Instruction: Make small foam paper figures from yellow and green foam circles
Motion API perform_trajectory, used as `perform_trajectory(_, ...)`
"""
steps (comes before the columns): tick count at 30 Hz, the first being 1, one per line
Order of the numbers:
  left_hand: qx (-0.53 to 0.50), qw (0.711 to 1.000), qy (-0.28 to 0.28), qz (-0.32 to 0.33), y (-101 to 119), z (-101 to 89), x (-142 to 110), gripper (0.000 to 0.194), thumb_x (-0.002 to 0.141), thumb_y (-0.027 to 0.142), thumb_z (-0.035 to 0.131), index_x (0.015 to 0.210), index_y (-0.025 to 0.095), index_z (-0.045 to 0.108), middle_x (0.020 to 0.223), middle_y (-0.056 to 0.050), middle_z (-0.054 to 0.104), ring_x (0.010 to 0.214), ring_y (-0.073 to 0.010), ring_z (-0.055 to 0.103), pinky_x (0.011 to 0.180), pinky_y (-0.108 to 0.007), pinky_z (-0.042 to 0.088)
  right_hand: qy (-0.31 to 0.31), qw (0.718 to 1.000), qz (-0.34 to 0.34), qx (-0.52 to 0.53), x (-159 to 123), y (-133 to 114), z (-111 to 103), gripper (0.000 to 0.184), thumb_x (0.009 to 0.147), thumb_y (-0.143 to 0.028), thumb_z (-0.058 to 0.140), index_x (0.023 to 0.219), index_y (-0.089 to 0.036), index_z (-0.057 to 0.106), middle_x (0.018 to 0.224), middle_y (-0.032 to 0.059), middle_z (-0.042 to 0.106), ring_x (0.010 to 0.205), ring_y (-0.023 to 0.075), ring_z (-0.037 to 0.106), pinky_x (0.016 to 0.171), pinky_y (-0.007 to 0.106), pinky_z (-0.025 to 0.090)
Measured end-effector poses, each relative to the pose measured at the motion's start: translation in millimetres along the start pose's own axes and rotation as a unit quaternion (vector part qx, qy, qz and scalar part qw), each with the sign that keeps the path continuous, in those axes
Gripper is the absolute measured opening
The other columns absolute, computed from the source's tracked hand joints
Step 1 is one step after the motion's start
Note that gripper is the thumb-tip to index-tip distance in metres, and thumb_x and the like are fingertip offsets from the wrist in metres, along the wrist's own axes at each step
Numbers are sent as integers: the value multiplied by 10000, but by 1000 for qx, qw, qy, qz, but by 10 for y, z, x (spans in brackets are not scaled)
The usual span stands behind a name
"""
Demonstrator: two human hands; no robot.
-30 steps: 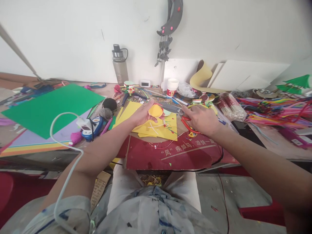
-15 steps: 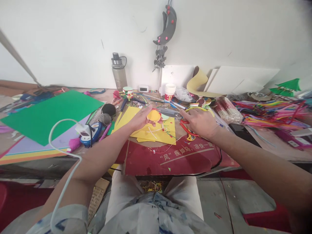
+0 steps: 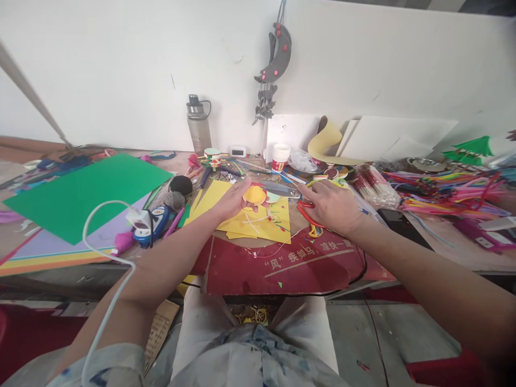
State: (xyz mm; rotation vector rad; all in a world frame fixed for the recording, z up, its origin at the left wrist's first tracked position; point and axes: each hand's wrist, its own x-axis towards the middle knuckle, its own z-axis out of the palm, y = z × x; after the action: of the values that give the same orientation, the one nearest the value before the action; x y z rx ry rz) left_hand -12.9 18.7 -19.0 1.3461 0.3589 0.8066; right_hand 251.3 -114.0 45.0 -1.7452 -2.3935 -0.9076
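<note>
My left hand (image 3: 236,200) pinches a small round yellow paper piece (image 3: 254,194) over the yellow paper sheets (image 3: 258,220) on the desk. My right hand (image 3: 330,205) grips the red handles of a pair of scissors (image 3: 282,189), whose grey blades point left and reach the round piece. Both hands hover above the middle of the desk, close together.
A red printed board (image 3: 290,263) lies at the front edge. A green sheet (image 3: 80,188) and coloured paper lie left, with a white cable (image 3: 105,252) and a blue device (image 3: 151,223). A bottle (image 3: 199,124), paper cup (image 3: 280,156) and pipe cleaners (image 3: 447,191) crowd the back and right.
The view has tipped upward a little. Both hands stay together at the yellow piece; the scissors remain at its edge with slight shifts.
</note>
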Motion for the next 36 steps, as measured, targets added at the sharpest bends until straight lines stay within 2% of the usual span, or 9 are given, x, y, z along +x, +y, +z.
perform_trajectory(4,-12,1000,5,10,6,19,-3,654,920,768,734,931,114,736,907,-186,841,815,-282,840,578,-289,609,10,1000,4,-1,-1,-10,-22,431,1006,-238,509,1343,-146,762,986,149,751,945,272,586,681,349,250)
perform_trajectory(10,-5,1000,28,3,51,70,-19,615,1000,708,671,955,102,761,923,-189,842,859,-276,843,590,-281,601,5,1000,-10,1,-8,8,-5,455,1009,-240,525,1388,-134,753,971,161,754,919,275,583,685,356,268)
perform_trajectory(20,-9,1000,2,23,56,51,-24,671,890,774,767,940,105,755,939,-186,843,835,-285,843,591,-282,597,-11,1000,-18,-7,-2,27,-12,441,1037,-261,523,1387,-126,755,942,157,755,891,262,585,681,354,244)
perform_trajectory(26,9,1000,1,18,66,41,-31,626,921,746,751,1004,125,748,943,-173,845,861,-279,843,598,-287,615,-5,1000,-22,-11,-7,33,-1,439,1001,-230,541,1378,-141,749,946,147,757,867,252,557,676,356,247)
perform_trajectory(36,8,1000,-7,10,57,40,-23,664,904,785,742,965,124,734,917,-179,842,844,-289,846,575,-269,580,-12,1000,-17,-3,-26,51,9,485,955,-156,521,1383,-142,751,897,126,747,813,233,552,654,353,236)
